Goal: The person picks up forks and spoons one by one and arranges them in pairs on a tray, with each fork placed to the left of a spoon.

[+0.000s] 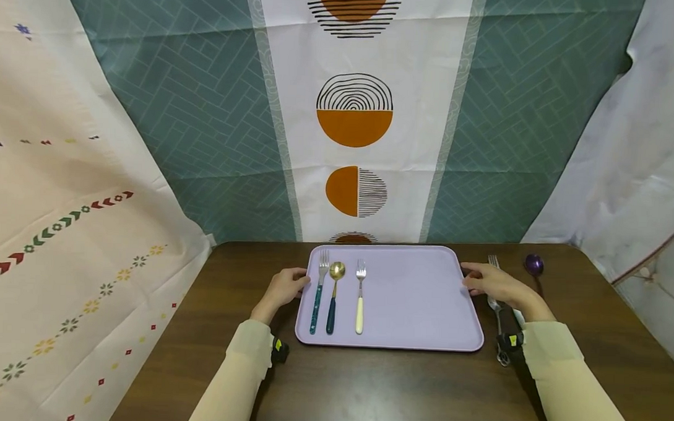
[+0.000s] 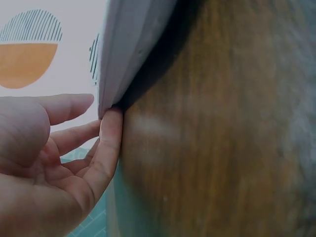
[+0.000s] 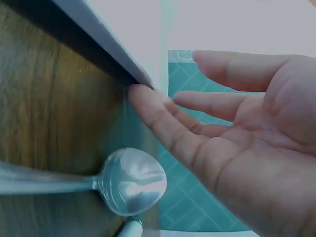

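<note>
A pale lilac tray (image 1: 423,300) lies on the brown table, with a hand at each short side. My left hand (image 1: 284,287) touches its left edge with the fingertips; in the left wrist view the thumb (image 2: 69,107) stands apart from the rim. At the right edge, my right hand (image 3: 232,128) meets the rim with one fingertip, its thumb held away. Along the tray's left part lie a teal-handled fork (image 1: 316,303), a gold spoon (image 1: 337,271) with a dark green handle, and a small fork (image 1: 359,307) with a cream handle.
Right of the tray lie a silver fork (image 1: 493,260), a silver spoon (image 3: 132,182) and a purple spoon (image 1: 534,264). My right hand and forearm partly cover this cutlery. A patterned cloth (image 1: 223,107) hangs behind the brown table (image 1: 353,391).
</note>
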`<action>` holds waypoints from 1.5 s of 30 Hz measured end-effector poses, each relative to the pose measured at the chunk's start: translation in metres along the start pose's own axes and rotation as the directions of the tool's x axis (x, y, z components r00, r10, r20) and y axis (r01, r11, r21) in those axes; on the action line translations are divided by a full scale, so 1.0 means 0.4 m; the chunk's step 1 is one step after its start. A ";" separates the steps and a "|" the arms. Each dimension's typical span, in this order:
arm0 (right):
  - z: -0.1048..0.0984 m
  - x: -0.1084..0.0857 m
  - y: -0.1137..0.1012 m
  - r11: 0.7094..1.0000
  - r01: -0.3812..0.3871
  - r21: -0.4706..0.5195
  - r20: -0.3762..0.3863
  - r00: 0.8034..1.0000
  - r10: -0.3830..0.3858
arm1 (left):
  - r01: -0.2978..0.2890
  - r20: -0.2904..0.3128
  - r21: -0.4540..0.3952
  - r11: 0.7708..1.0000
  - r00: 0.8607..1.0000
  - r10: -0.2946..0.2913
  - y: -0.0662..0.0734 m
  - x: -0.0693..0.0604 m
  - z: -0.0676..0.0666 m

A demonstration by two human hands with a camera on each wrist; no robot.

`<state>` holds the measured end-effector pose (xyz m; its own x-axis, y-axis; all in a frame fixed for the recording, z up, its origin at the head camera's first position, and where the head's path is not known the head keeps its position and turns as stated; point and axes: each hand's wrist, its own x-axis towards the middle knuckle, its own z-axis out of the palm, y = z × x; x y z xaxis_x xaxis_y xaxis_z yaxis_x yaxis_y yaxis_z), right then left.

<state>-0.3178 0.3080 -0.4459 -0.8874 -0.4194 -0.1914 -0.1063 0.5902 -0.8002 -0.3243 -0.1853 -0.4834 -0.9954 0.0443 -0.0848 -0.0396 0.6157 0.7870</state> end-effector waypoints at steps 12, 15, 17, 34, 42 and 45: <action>-0.008 -0.018 -0.008 0.996 0.037 -0.080 -0.160 0.986 -0.049 | 0.029 0.022 -0.005 1.000 0.999 -0.029 -0.028 -0.006 -0.015; -0.011 -0.030 -0.007 0.993 0.015 -0.121 -0.165 0.986 -0.035 | 0.025 0.037 -0.001 1.000 0.999 -0.025 -0.027 -0.006 -0.018; -0.013 -0.038 -0.005 0.987 0.014 -0.159 -0.161 0.986 -0.040 | 0.020 0.048 0.001 1.000 0.999 -0.020 -0.026 -0.005 -0.019; 0.005 -0.127 0.001 0.952 -0.027 -0.306 -0.155 0.988 -0.022 | 0.023 0.076 0.006 1.000 0.997 -0.023 -0.009 -0.011 -0.022; 0.020 -0.156 0.005 0.960 -0.073 -0.270 -0.151 0.988 0.033 | -0.001 0.072 -0.007 1.000 0.997 0.002 -0.004 -0.010 -0.021; 0.027 -0.161 0.011 0.964 -0.084 -0.253 -0.137 0.989 0.051 | -0.016 0.070 -0.027 1.000 0.997 0.018 -0.012 -0.002 -0.016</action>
<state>-0.2562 0.3305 -0.4432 -0.9448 -0.2904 -0.1519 -0.1410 0.7787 -0.6114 -0.3238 -0.1934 -0.4831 -0.9874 0.1103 -0.1132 -0.0259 0.5938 0.8042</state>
